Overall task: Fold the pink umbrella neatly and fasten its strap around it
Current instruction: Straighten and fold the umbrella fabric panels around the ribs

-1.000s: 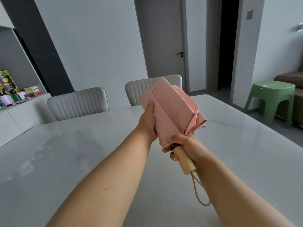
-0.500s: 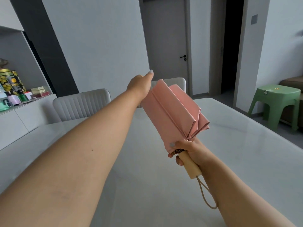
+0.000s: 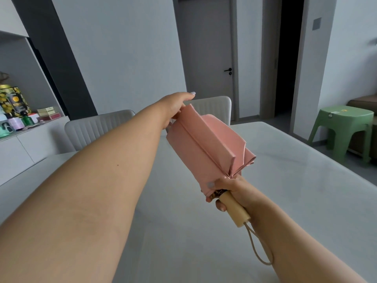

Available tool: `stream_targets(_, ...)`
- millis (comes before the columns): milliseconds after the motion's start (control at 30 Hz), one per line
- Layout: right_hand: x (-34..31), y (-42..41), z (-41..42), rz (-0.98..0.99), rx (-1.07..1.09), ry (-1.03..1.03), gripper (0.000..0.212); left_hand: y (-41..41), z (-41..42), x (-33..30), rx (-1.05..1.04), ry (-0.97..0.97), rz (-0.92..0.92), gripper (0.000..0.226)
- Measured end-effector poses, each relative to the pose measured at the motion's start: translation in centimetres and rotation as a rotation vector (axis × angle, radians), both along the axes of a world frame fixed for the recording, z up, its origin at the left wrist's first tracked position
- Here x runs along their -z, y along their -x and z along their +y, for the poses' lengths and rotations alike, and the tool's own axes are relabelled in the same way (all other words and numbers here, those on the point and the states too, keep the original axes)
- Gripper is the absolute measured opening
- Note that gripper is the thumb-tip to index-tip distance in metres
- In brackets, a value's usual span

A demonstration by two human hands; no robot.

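Fingers (image 3: 219,198) of the right hand (image 3: 232,189) are gripping the wooden handle (image 3: 234,210) while the left hand (image 3: 176,106) is pinching the far tip of the pink umbrella (image 3: 206,148), whose panels are lying pleated above the white table (image 3: 306,201), though no fastened strap is showing.

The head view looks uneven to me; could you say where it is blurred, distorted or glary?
Head view: wide-angle bowing tilts the door; the left hand is slightly soft; the pink umbrella is evenly lit; the table shows a pale sheen, no harsh glare.
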State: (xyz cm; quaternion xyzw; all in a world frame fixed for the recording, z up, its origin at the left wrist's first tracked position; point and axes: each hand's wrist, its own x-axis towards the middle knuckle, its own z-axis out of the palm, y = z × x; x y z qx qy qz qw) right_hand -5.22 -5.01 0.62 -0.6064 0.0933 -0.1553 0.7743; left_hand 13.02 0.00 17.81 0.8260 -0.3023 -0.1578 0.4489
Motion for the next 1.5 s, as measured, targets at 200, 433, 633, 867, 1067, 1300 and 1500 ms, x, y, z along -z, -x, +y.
stream_targets(200, -0.1, 0.0, 0.0, -0.007, -0.005, -0.021, 0.041, 0.1, 0.7, -0.1, 0.011, 0.145, 0.151, 0.038)
stream_targets(433, -0.3, 0.1, 0.5, -0.012, 0.018, 0.062, 0.032, -0.5, 1.1, 0.1, -0.040, 0.085, 0.055, 0.012)
stream_targets(633, -0.5, 0.2, 0.4, -0.043, 0.066, 0.111, 0.031, -0.2, 1.4, -0.3, -0.034, 0.122, 0.051, 0.012)
stream_targets(867, -0.6, 0.4, 0.6, -0.010, 0.076, 0.150, 0.025, -0.1, 0.9, -0.5, -0.026, 0.202, 0.054, 0.008)
stream_targets(1067, -0.3, 0.4, 0.4, 0.000, 0.076, 0.167, 0.030, -0.9, 1.1, -0.5, -0.050, 0.243, 0.108, 0.022)
stream_targets(1300, -0.2, 0.2, 0.5, 0.028, 0.075, 0.180, 0.029, -1.4, 1.4, 0.2, -0.040, 0.210, 0.095, 0.008)
stream_targets(1500, 0.0, 0.0, 0.4, 0.042, 0.089, 0.173, 0.029, -1.4, 1.7, 0.5, -0.089, 0.182, -0.027, 0.009)
